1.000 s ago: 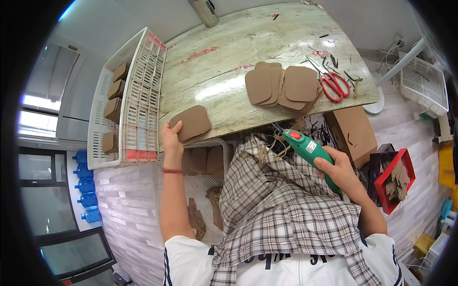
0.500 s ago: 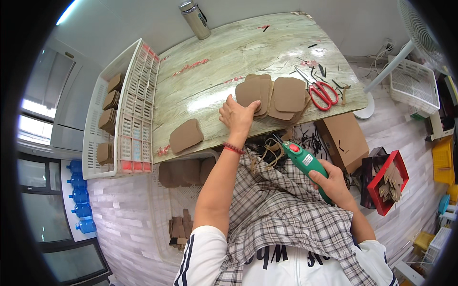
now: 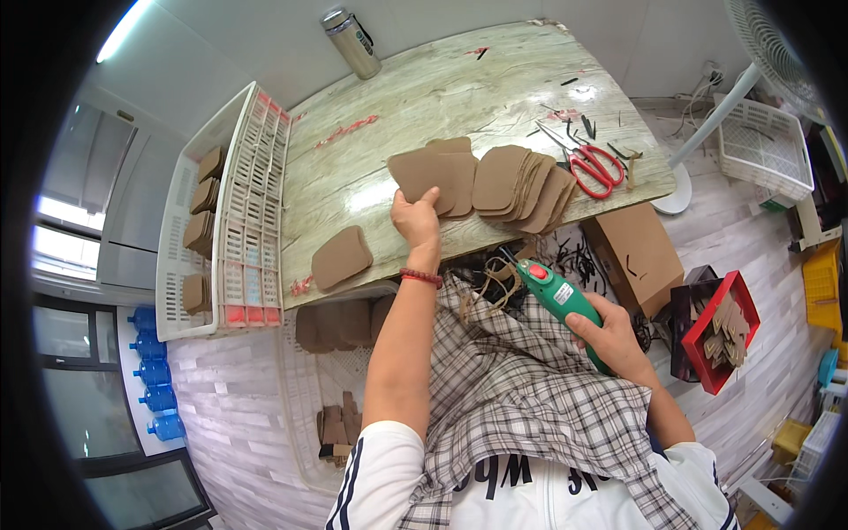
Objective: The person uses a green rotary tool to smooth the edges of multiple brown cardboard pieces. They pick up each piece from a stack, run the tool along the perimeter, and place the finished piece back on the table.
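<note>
Over the table my left hand pinches the near edge of a flat brown rounded-square piece, thumb on top. More such pieces lie under and right of it, in an overlapping stack. My right hand is wrapped round a green hand-held power tool with a red button, its thin tip pointing up-left, just off the table's near edge. At the front left of the table rests another brown piece, apart from the stack. Red-handled scissors lie open right of the stack.
A white plastic crate with brown pieces stands at the left. A steel flask is at the back. Black scraps litter the table's right. Below are a cardboard box, a red tray of scraps and a white basket.
My left hand has moved left with the brown piece, sliding it away from the right part of the stack. That part now lies more fanned out. The right hand keeps its hold on the tool.
</note>
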A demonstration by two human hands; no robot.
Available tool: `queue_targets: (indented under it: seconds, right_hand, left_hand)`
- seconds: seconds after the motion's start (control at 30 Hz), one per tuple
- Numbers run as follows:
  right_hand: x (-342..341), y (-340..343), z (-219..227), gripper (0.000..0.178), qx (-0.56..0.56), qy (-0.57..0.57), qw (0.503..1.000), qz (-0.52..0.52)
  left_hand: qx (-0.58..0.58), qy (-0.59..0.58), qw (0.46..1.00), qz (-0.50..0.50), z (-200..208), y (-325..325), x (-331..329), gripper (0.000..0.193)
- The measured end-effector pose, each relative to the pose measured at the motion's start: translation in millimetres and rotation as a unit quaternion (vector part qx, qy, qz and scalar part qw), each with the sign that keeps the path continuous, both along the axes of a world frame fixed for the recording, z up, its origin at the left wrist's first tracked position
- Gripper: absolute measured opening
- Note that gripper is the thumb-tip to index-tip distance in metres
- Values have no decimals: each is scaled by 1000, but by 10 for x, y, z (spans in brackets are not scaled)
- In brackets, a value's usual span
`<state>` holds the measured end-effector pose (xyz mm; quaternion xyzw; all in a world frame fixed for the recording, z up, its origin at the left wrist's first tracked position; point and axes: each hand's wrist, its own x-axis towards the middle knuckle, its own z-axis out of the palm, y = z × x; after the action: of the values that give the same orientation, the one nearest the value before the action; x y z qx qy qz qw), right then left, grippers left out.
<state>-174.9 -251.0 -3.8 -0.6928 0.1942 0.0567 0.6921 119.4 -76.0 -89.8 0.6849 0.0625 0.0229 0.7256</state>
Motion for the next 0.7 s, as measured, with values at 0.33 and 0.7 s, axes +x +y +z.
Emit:
queue_targets:
  seconds: [0.33,0.7]
  right_hand:
    - [237,149,45,36,-39,-42,998,-38]
    - [254,195,174,40,-9,-44,998,-52]
  left_hand:
    - [-410,31,909,-72,553,177,-702,27]
    - [-537,116,828,-107,583,31,-1006,39]
